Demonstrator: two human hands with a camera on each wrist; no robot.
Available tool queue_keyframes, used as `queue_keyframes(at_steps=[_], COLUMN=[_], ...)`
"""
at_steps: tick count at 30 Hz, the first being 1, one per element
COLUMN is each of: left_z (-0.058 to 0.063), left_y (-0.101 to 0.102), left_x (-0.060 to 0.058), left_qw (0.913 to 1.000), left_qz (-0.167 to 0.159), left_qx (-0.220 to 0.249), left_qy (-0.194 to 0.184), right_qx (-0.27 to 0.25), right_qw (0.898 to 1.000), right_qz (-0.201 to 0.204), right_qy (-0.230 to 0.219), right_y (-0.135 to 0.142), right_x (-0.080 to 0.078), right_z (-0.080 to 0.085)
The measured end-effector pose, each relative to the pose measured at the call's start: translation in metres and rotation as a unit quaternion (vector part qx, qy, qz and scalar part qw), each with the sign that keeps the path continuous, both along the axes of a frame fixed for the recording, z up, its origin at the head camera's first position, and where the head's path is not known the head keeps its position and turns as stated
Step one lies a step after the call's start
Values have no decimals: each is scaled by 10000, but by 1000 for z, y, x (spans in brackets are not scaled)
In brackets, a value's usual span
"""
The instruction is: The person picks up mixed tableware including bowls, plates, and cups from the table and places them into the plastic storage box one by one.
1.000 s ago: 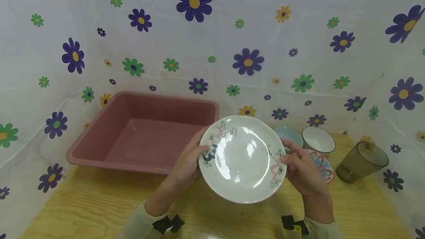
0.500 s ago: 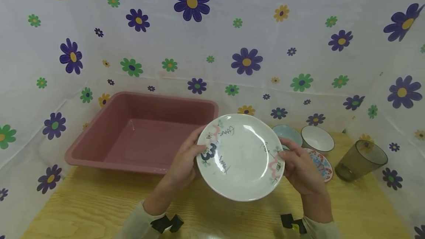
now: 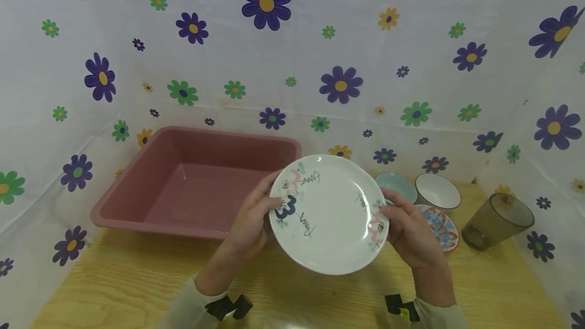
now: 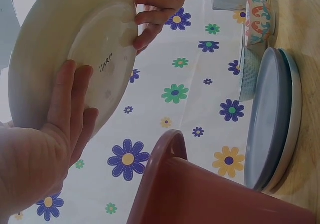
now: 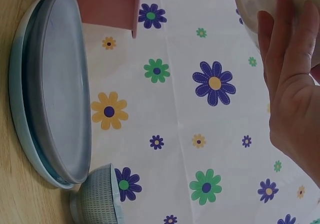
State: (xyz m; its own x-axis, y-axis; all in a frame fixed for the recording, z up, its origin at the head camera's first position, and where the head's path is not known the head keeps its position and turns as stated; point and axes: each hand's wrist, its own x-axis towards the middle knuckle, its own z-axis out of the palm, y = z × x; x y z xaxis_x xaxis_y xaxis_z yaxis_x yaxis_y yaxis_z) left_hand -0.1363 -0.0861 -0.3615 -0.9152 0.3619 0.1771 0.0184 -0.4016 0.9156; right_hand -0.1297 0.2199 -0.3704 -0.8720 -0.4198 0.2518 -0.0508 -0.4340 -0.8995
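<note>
A white plate (image 3: 331, 215) with flower patterns at its rim is held up over the wooden table, its upper face tilted towards me. My left hand (image 3: 249, 222) grips its left edge, thumb on top. At the opposite edge, my right hand (image 3: 413, 230) pinches the rim, also with the thumb on top. The left wrist view shows the plate's underside (image 4: 107, 38) with small dark lettering, and left-hand fingers (image 4: 62, 98) spread beneath it. From the right wrist, right-hand fingers (image 5: 282, 48) appear under the plate.
A pink basin (image 3: 160, 228) stands at left. Behind the right hand are a light blue bowl (image 3: 396, 187), a white bowl (image 3: 437, 191), a red-and-blue patterned piece (image 3: 440, 227) and a tinted glass (image 3: 495, 222). Stacked plates (image 5: 65, 88) sit near the basin, hidden in the head view.
The plate and both hands have shifted slightly left and up. Its tilt has changed a little, so the bright glare has left its middle. Both hands keep their hold.
</note>
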Motion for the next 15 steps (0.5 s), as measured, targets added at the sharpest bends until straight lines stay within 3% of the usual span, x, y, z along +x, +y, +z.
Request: queue_keyframes(at_steps=[15], left_z=[4], left_y=[-4], left_x=[1], left_qw=[10000], left_qz=[29], left_qx=[-30], left_qy=[5], right_qx=[193], right_qw=[9995], right_qz=[-208], right_qy=[-130], right_y=[-2], right_x=[1], right_z=[0])
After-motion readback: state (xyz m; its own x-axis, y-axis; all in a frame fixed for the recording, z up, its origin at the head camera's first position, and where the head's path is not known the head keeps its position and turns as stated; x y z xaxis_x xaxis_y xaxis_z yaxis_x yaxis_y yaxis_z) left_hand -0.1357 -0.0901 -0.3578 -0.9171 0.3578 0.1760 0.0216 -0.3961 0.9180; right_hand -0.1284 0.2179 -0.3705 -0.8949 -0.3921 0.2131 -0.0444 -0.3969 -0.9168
